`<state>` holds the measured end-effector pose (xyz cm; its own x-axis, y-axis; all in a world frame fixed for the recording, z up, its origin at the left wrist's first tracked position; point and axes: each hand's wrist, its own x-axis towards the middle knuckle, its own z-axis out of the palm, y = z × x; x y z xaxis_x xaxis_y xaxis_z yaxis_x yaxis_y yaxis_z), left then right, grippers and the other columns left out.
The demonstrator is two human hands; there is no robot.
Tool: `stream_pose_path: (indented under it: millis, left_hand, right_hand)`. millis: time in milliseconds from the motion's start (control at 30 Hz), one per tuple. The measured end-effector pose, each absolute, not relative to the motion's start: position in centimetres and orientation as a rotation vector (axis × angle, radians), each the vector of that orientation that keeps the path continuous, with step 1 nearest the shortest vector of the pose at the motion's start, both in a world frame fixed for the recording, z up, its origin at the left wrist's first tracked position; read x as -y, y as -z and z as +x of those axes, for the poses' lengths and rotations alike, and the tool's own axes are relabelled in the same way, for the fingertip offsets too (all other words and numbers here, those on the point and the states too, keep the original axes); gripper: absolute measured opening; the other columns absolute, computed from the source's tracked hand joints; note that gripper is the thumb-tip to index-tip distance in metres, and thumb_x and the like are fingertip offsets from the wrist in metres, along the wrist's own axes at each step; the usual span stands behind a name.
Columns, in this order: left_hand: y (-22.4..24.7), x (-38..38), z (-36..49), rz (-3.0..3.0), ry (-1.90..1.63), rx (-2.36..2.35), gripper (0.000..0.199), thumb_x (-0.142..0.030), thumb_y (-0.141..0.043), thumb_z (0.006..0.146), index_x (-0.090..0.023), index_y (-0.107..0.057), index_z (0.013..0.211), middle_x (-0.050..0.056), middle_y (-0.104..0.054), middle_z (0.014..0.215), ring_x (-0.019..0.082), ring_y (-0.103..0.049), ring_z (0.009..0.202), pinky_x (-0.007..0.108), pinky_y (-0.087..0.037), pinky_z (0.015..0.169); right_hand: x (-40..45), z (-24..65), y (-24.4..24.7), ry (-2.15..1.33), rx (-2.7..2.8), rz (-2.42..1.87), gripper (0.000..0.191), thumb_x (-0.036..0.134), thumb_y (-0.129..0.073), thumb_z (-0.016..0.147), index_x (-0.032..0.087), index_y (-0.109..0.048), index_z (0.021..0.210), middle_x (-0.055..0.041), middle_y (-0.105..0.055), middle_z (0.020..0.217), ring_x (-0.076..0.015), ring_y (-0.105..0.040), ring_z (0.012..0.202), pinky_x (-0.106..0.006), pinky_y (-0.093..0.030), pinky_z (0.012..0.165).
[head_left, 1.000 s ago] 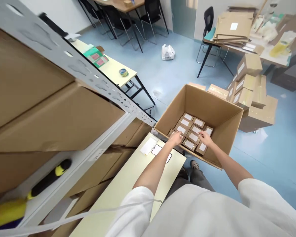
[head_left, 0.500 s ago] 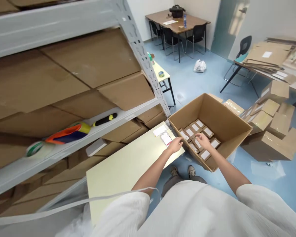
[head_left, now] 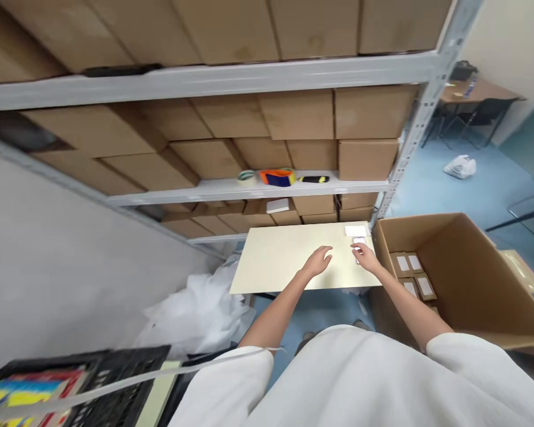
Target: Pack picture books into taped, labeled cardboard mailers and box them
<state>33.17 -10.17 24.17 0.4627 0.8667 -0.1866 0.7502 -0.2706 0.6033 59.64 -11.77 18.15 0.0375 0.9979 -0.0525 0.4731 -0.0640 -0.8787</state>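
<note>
Over the middle of the pale yellow table (head_left: pixel 267 255), my left hand (head_left: pixel 318 261) is open with nothing in it, thumb apart from the fingers. My right hand (head_left: pixel 364 257) is above the table's right end, beside and partly over a small white paper item (head_left: pixel 358 241); its fingers are apart and hold nothing. A white sheet (head_left: pixel 356 230) lies just behind that item. To the right of the table stands a large open carton (head_left: pixel 454 249), with several small brown boxes (head_left: pixel 409 264) bearing white labels inside.
A grey metal shelf (head_left: pixel 249 193) full of cartons rises behind the table. On it lie a tape roll (head_left: pixel 247 177), an orange and blue item (head_left: pixel 277 177) and a black and yellow tool (head_left: pixel 314 179). White wrapping (head_left: pixel 200 314) is heaped at left. A white bag (head_left: pixel 460 166) sits on the floor.
The view has swung left toward the shelf. Both hands have left the large carton: my right hand was over the small boxes and my left at its rim; now both are over the table.
</note>
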Motion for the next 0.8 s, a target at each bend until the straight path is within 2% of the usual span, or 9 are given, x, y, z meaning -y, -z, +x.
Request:
stream_pose_path:
  millis: [333,467,800]
  left_hand:
    - [-22.9,16.7,11.9,1.872,-0.496,-1.650,0.043,-0.024,-0.053,0.106,-0.021,-0.065,0.148,0.010,-0.067,0.154,0.024,-0.063,0.143,0.040,-0.048,0.127]
    - [-21.8,20.5,4.8,1.746,-0.659,-1.789,0.043,-0.024,-0.056,0.104,-0.020,-0.067,0.145,0.011,-0.069,0.151,0.026,-0.066,0.140,0.044,-0.049,0.125]
    - [-20.7,30.1,-7.3,1.388,-0.948,-2.206,0.041,-0.022,-0.057,0.104,-0.020,-0.069,0.143,0.012,-0.072,0.146,0.026,-0.068,0.137,0.044,-0.052,0.122]
  right_hand:
    - [9.6,36.8,-18.5,-1.128,1.872,-1.314,0.030,0.032,-0.056,0.098,0.024,-0.076,0.119,-0.0088,-0.076,0.131,-0.0207,-0.075,0.100,-0.041,-0.061,0.100]
    - [9.6,27.6,-17.8,-1.216,2.011,-1.122,0.030,0.036,-0.057,0.098,0.025,-0.076,0.119,-0.0090,-0.077,0.130,-0.0209,-0.075,0.099,-0.041,-0.062,0.098]
    - [9.3,7.8,-16.7,-1.429,2.380,-0.594,0.030,0.038,-0.059,0.096,0.023,-0.077,0.115,-0.0104,-0.077,0.126,-0.0220,-0.075,0.099,-0.041,-0.062,0.095]
